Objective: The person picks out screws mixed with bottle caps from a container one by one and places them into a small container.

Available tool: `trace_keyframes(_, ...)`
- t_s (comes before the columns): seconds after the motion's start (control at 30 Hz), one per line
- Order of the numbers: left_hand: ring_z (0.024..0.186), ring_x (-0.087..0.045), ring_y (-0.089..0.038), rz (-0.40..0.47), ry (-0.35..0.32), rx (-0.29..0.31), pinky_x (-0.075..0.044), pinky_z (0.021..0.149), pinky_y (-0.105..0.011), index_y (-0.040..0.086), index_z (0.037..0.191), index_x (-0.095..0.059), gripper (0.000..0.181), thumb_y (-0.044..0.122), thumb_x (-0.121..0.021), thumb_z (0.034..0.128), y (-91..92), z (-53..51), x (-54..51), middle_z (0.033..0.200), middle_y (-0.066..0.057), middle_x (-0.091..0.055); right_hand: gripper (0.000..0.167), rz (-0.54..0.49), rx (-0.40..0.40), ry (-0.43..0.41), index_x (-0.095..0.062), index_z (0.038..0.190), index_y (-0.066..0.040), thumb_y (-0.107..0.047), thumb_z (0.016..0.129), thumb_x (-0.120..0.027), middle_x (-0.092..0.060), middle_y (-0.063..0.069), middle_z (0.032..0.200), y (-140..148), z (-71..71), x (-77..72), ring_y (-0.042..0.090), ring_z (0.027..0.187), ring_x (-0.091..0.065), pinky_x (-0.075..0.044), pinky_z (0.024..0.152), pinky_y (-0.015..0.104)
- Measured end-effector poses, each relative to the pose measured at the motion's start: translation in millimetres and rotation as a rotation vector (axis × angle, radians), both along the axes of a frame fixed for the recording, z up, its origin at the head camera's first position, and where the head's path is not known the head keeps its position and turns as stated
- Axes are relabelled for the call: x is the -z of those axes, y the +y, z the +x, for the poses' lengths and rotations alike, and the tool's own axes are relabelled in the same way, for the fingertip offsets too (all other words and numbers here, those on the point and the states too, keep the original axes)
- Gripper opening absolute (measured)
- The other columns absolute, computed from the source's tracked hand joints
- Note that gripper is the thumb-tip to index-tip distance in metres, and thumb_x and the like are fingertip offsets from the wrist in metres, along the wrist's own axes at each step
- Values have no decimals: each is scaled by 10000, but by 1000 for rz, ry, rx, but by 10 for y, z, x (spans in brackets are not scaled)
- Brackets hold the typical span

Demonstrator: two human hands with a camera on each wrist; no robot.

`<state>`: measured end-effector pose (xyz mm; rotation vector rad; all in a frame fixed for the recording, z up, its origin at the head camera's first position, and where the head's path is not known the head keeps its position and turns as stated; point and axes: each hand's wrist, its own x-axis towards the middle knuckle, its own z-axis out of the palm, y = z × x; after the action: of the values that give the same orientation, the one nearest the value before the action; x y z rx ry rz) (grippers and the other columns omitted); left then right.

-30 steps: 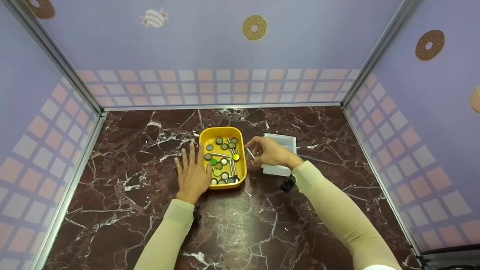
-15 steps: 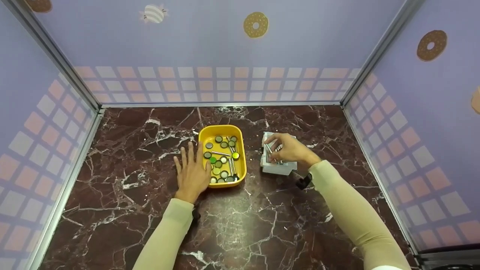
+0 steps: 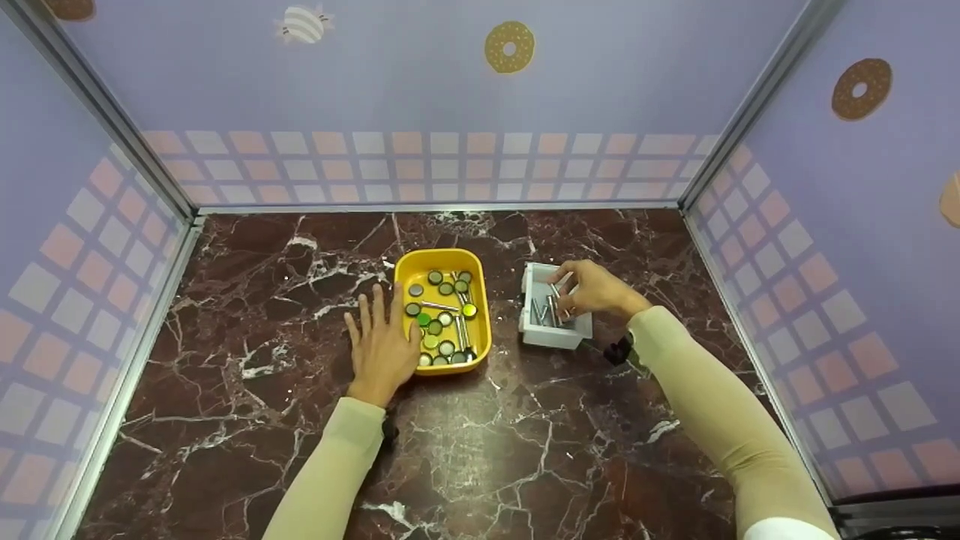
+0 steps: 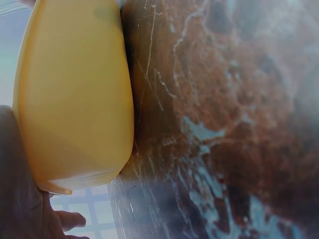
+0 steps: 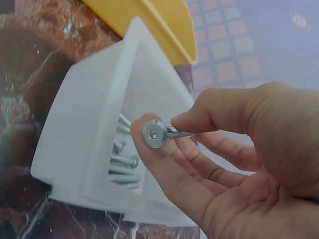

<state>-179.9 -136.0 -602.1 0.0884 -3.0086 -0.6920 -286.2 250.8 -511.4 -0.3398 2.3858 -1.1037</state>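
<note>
My left hand (image 3: 382, 346) rests with straight fingers against the left rim of a yellow bin (image 3: 435, 260), its thumb lying over the rim. Inside the bin are round bottle caps (image 3: 446, 348), a few green or yellow, and several silver bolts (image 3: 440, 306). Over a small white bin (image 3: 551, 339), my right hand (image 3: 596, 289) pinches a silver bolt (image 5: 155, 133) between thumb and index finger. The right wrist view shows its flat, hex-socket head facing the camera. More bolts (image 5: 123, 167) lie on the white bin's floor, partly hidden by its wall.
Both bins stand side by side on a dark red marbled tabletop (image 3: 465, 457), with a narrow gap between them. A lilac back wall (image 3: 405, 82) and two side panels with pink and white squares enclose the table.
My right hand has moved right from the gap beside the yellow bin to above the white bin, then slightly further right, uncovering bolts inside. My left hand has stayed on the yellow bin.
</note>
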Motion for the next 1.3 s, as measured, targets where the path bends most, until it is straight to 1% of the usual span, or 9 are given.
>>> trace_keyframes(0.27, 1821, -88, -560, -3, 15, -3, -35, 1450, -813, 196, 1898, -156, 785, 402, -476, 1212, 2, 5, 9, 1958, -257, -134, 490, 127, -2, 53, -708, 1428, 77, 86, 949, -813, -801, 213, 1080, -49, -81, 20, 153, 737, -777, -759, 810, 434)
trace_keyframes(0.53, 1825, -69, -555, 1, 7, -5, -26, 1452, -809, 209, 1900, -148, 776, 411, -463, 1220, -1, 11, 6, 1961, -253, -121, 446, 306, -62, 220, -809, 1338, 26, 63, 894, -798, -866, 280, 1115, -192, -133, 0, 151, 680, -762, -639, 599, 229)
trace_keyframes(0.67, 1824, -80, -555, 4, 20, -9, -38, 1451, -812, 208, 1898, -169, 764, 402, -467, 1222, 2, 9, 5, 1958, -255, -138, 439, 391, -113, 329, -829, 1290, 50, 50, 855, -771, -868, 274, 1052, -252, -199, 67, 283, 783, -792, -666, 689, 369)
trace_keyframes(0.73, 1823, -87, -556, 7, 25, -9, -46, 1449, -815, 209, 1896, -182, 758, 391, -475, 1221, 5, 13, 6, 1957, -257, -144, 454, 428, -133, 348, -833, 1295, 43, 50, 845, -776, -864, 279, 1106, -266, -252, 125, 353, 888, -793, -688, 786, 467)
trace_keyframes(0.77, 1823, -90, -555, 9, 26, -10, -48, 1450, -814, 211, 1896, -186, 755, 386, -477, 1222, 7, 14, 8, 1957, -256, -145, 433, 409, -147, 379, -851, 1267, 5, 11, 836, -804, -868, 244, 1112, -187, -384, 302, 350, 917, -790, -683, 810, 470)
trace_keyframes(0.87, 1824, -98, -551, 14, 28, -16, -49, 1452, -810, 218, 1895, -196, 747, 375, -478, 1221, 15, 20, 12, 1956, -250, -156, 439, 441, -155, 409, -860, 1258, -21, 14, 823, -804, -853, 258, 1244, -199, -440, 361, 410, 1053, -790, -691, 928, 547)
trace_keyframes(0.97, 1826, -91, -546, 15, 22, -20, -35, 1457, -801, 226, 1896, -191, 748, 375, -472, 1219, 21, 18, 19, 1958, -244, -157, 426, 435, -138, 450, -858, 1228, -6, 37, 811, -781, -841, 285, 1293, -243, -369, 294, 431, 1092, -776, -679, 942, 554)
trace_keyframes(1.03, 1828, -88, -542, 12, 21, -21, -33, 1459, -797, 231, 1896, -188, 750, 384, -468, 1218, 22, 15, 21, 1958, -241, -161, 466, 461, -117, 439, -835, 1264, 44, 94, 813, -731, -818, 337, 1326, -357, -205, 88, 465, 1098, -760, -668, 959, 596)
trace_keyframes(1.3, 1831, -81, -536, 10, 28, -24, -36, 1457, -799, 246, 1899, -177, 747, 395, -455, 1221, 13, 12, 24, 1961, -238, -148, 439, 408, -85, 493, -821, 1275, 55, 112, 866, -673, -849, 272, 1008, -526, -63, -106, 352, 878, -694, -680, 927, 621)
